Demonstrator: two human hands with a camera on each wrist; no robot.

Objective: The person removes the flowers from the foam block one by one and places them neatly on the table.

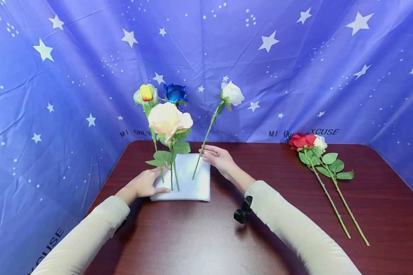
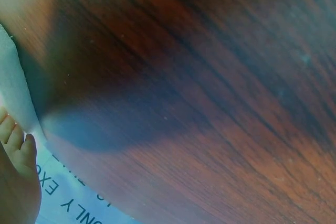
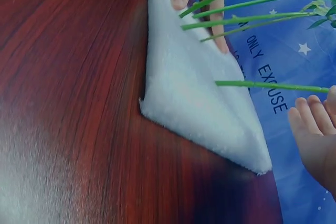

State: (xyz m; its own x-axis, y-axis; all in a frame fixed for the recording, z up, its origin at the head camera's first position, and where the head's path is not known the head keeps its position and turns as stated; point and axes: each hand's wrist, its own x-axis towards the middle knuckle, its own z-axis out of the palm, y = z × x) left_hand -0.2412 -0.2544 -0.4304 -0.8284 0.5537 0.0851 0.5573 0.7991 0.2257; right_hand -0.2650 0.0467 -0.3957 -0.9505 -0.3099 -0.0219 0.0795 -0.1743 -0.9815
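Observation:
A white rose (image 1: 232, 93) leans to the right with its stem's lower end in a white fuzzy block (image 1: 197, 187). My right hand (image 1: 221, 159) pinches that stem above the block; in the right wrist view the right hand (image 3: 317, 129) has its other fingers loosely extended. My left hand (image 1: 146, 184) presses on the block's left side, thumb and fingers spread around the other stems. Standing in the block there are a large cream flower (image 1: 166, 119), a blue rose (image 1: 174, 93), and a yellow-orange tulip (image 1: 146, 93) overlapping a pale flower (image 1: 153, 91).
On the table's right side lie a red rose (image 1: 301, 141) and another white rose (image 1: 320, 143), stems pointing toward the front right. A blue star-patterned cloth (image 1: 199, 46) hangs behind and beside the dark wooden table (image 1: 192, 236). A black device (image 1: 242, 211) sits at my right wrist.

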